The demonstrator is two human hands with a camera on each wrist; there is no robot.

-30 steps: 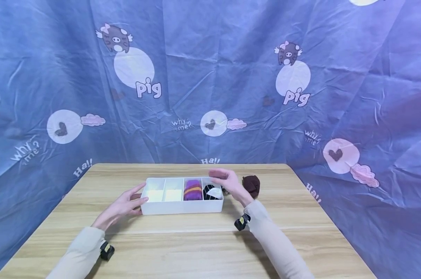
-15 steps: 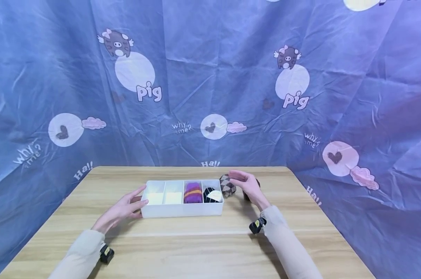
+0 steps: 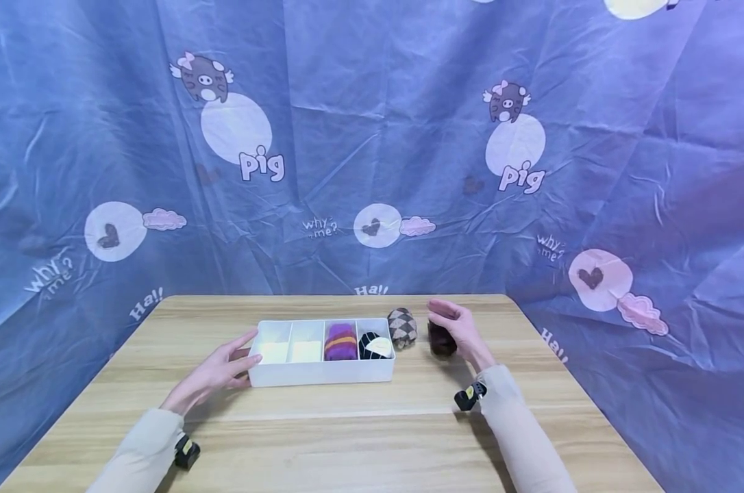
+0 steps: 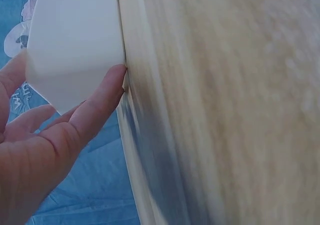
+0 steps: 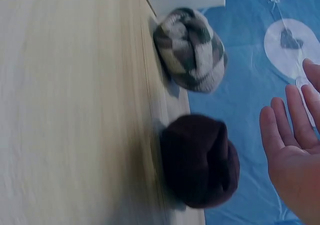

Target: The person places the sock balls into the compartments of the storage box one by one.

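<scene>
My left hand (image 3: 220, 366) rests at the left end of a white divided box (image 3: 323, 374); its extended fingers (image 4: 102, 102) touch the end wall in the left wrist view. Inside the box, a purple rolled pair of socks (image 3: 341, 350) with an orange stripe and a black-and-white rolled pair (image 3: 368, 346) fill the two right compartments. My right hand (image 3: 463, 334) hovers by a dark brown rolled pair of socks (image 5: 197, 162), its fingers loosely extended and apart from it in the right wrist view. A checked grey-and-beige rolled pair (image 5: 192, 50) lies beside the box's right end.
The two left compartments show their bare white floor (image 3: 273, 352). All of it stands on a wood-grain table (image 3: 323, 438), whose far edge meets a blue printed curtain (image 3: 323, 260).
My right hand has moved right, from above the box's right compartment past the checked socks to the brown socks. The checked socks have come into full view. My left hand has stayed at the box.
</scene>
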